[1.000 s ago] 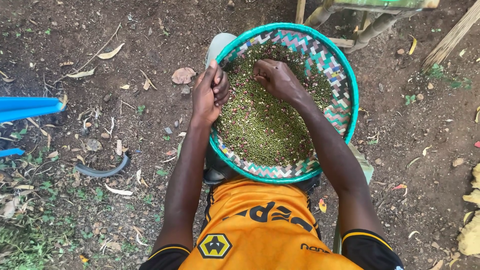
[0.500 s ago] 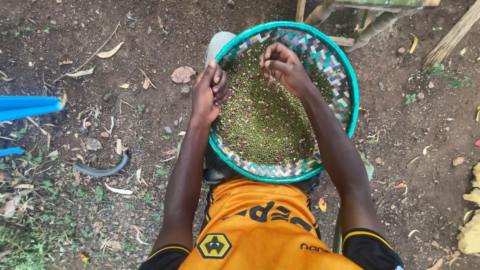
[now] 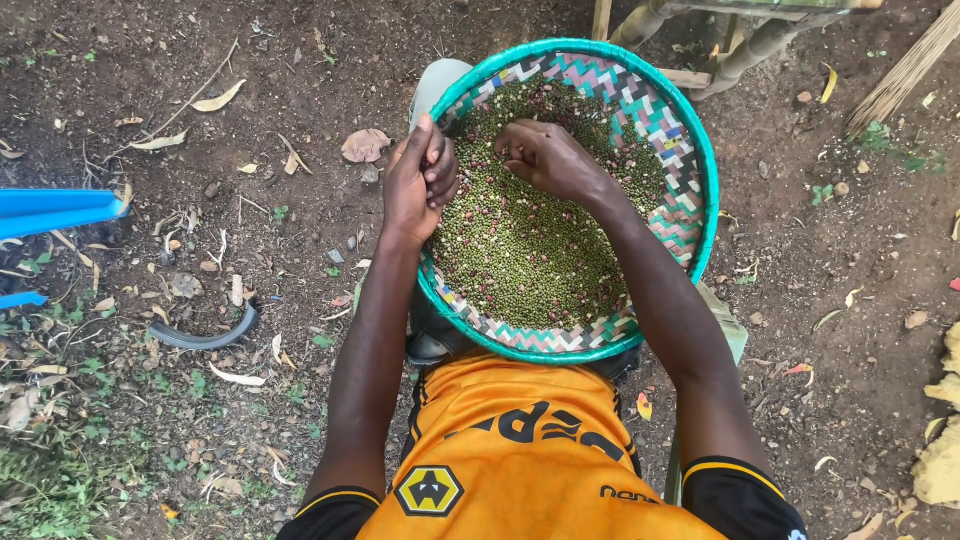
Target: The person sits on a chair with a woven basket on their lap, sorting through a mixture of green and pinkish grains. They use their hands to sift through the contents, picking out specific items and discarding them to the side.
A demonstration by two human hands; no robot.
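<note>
Woven tray [image 3: 690, 190], teal rim, sits on the person's lap, full of small green beans [image 3: 520, 250] with a few reddish ones. Left hand [image 3: 418, 182] grips the tray's left rim, fingers curled over it. Right hand [image 3: 545, 158] rests on the beans, fingertips pinched together, whether on anything cannot tell; bare dirt ground [image 3: 250, 120] around.
</note>
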